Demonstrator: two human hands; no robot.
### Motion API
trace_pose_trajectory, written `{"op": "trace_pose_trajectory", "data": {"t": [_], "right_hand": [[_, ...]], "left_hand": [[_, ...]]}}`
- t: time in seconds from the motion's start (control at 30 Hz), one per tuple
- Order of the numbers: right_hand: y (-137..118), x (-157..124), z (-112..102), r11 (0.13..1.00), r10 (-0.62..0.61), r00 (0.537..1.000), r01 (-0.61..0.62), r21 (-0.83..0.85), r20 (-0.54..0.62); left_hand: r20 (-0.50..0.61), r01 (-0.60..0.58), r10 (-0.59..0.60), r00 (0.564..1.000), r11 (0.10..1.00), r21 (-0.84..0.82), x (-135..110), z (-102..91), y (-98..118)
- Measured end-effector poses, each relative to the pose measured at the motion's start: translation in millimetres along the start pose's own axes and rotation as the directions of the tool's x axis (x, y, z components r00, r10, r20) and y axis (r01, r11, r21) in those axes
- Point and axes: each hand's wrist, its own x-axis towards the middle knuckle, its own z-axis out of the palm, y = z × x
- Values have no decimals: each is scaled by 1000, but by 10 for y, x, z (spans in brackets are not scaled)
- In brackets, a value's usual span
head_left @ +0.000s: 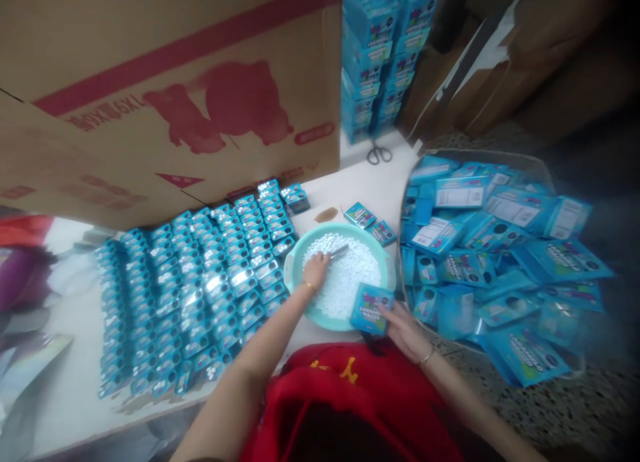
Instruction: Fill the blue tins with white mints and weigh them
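Note:
My left hand [316, 271] is closed on a slim grey metal scoop-like tool [340, 251] over the white candies [350, 275]. These small, round candies fill a mint-green basin [290, 275] in front of me. In my right hand [406, 329] is a blue candy box [369, 309] printed "Caramelo Macizo". The box is held upright at the basin's front right rim, its printed face toward me. Whether its top is open cannot be made out. Two more blue boxes, one of them a flat box [360, 215], lie just behind the basin.
Rows of blue boxes [215, 282], several topped with white candies, cover the table's left side. A large carton [200, 102] stands behind them. Stacked blue boxes [370, 62] and black scissors [379, 154] are at the back. A bulging bag of blue boxes [500, 249] stands right.

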Motion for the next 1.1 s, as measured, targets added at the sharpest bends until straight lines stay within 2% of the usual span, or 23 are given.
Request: {"op": "trace_pose_trajectory", "data": {"t": [0.1, 0.27, 0.4, 0.5, 0.6, 0.67, 0.73, 0.8, 0.87, 0.9, 1.0, 1.1], "right_hand": [[29, -71, 1, 992, -49, 999, 47, -119, -18], [-105, -150, 41, 954, -147, 982, 110, -279, -116], [-300, -89, 205, 921, -273, 943, 200, -334, -190], [-387, 39, 288, 886, -357, 910, 259, -384, -209], [-399, 218, 258, 831, -442, 879, 326, -451, -179], [-376, 349, 193, 751, -535, 832, 390, -533, -145], [-340, 475, 125, 613, -626, 776, 430, -663, -75], [-293, 585, 78, 436, -673, 739, 428, -792, 30], [-233, 675, 61, 291, -659, 739, 423, -858, 141], [-197, 712, 63, 247, -640, 745, 431, -868, 189], [-79, 785, 88, 181, -581, 761, 466, -866, 288], [21, 811, 113, 137, -564, 752, 491, -860, 340]], "left_hand": [[42, -96, 97, 994, 995, -14, 78, 186, 140], [153, -231, 240, 959, 970, -75, -204, 453, 162], [206, -236, 306, 929, 922, -307, -390, 522, 87], [199, -190, 323, 925, 849, -494, -448, 450, 58], [184, -162, 327, 927, 791, -591, -504, 256, 2], [147, -166, 319, 936, 770, -616, -562, 66, -76], [90, -197, 316, 944, 763, -615, -634, -166, -176], [40, -239, 324, 945, 771, -590, -706, -424, -265], [13, -276, 336, 942, 794, -542, -759, -684, -310], [6, -293, 345, 939, 806, -514, -773, -805, -310], [19, -338, 378, 926, 847, -410, -769, -1099, -214], [124, -322, 358, 926, 916, -238, -737, -1274, 14]]}}
